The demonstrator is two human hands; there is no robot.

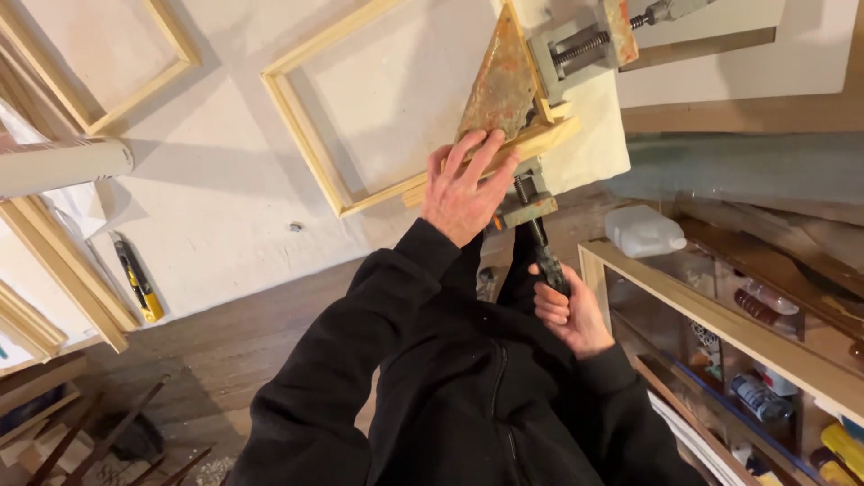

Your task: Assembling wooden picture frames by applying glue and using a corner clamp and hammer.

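Left hand (466, 187) flat, fingers spread, pressing frame (310, 135) corner at clamp (531, 108); right hand (567, 310) closed around the clamp handle (547, 261), apparently its screw.

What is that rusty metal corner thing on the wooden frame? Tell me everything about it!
The corner clamp is a metal tool with a flat, triangular plate, rusty brown and orange. Grey metal blocks sit on two sides of it, each with a threaded screw. It grips one corner of a pale wooden frame, at the edge of a white-covered table. The left hand presses flat on the frame and the plate's lower edge. The right hand grips the dark handle of the nearer screw.
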